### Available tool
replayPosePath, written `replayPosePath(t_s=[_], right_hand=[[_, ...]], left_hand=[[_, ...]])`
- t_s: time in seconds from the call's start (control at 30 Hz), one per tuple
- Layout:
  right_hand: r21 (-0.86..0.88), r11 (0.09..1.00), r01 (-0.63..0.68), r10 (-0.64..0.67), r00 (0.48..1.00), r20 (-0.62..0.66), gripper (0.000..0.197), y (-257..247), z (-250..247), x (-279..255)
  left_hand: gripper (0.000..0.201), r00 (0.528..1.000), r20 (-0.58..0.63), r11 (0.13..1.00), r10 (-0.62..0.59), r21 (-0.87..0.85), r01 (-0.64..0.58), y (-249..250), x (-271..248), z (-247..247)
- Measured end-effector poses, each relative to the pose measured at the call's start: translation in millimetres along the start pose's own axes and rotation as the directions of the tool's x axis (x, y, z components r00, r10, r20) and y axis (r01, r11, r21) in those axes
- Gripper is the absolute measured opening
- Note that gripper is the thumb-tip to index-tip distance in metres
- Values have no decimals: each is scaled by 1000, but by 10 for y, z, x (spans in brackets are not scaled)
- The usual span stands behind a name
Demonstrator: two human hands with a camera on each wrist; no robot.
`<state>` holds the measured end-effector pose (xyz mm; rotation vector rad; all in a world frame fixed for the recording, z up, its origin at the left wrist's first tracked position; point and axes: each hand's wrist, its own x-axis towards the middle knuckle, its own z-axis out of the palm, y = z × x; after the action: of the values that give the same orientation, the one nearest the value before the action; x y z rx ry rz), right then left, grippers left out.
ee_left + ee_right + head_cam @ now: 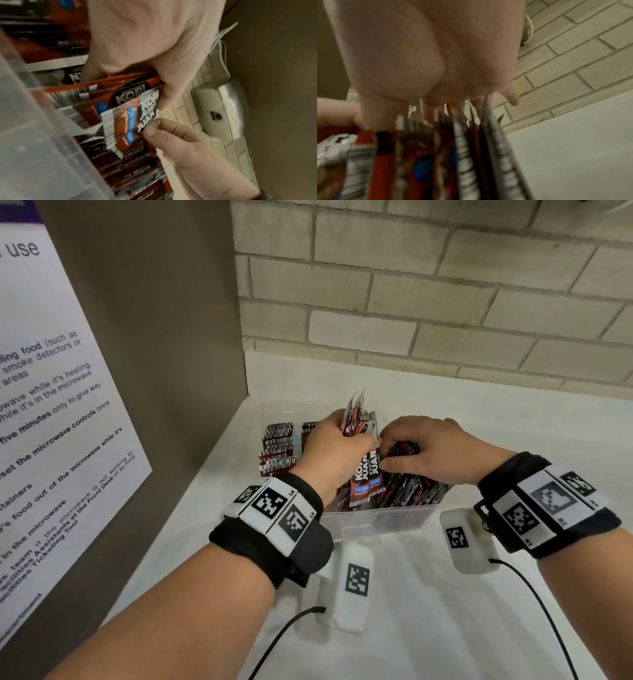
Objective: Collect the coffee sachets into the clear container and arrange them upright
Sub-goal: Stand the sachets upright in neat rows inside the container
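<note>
1. At the centre of the head view, my left hand point(334, 448) grips a fanned bunch of coffee sachets point(358, 419) over the clear container point(383, 517).
2. Just right of it, my right hand point(435, 451) pinches one sachet point(135, 121) by its top edge.
3. More sachets fill the container, upright at the right; flat stacks point(278, 448) show at its left.
4. The container sits on the white counter point(513, 440), brick wall point(445, 285) above.

Head view is evenly and brightly lit, sharp at centre, with wide-angle bending seen in the brick wall point(445, 285) lines. Both wrist views are dimmer and warm-tinted. Sachets point(423, 169) close to the right wrist lens are rendered heavily blurred; clear container point(34, 148) wall is smeared.
</note>
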<state>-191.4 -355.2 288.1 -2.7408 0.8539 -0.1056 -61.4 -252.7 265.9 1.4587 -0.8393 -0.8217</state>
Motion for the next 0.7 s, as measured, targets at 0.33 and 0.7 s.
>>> replayPosePath(t_s=[0.33, 0.7], right_hand=[[-137, 990, -23, 29, 999, 39, 17, -126, -57, 21], [626, 772, 114, 40, 973, -227, 99, -596, -182, -352]], left_hand=[[14, 990, -109, 980, 87, -172, -105, 395, -39, -156], [11, 996, -34, 828, -82, -559, 49, 483, -185, -129]])
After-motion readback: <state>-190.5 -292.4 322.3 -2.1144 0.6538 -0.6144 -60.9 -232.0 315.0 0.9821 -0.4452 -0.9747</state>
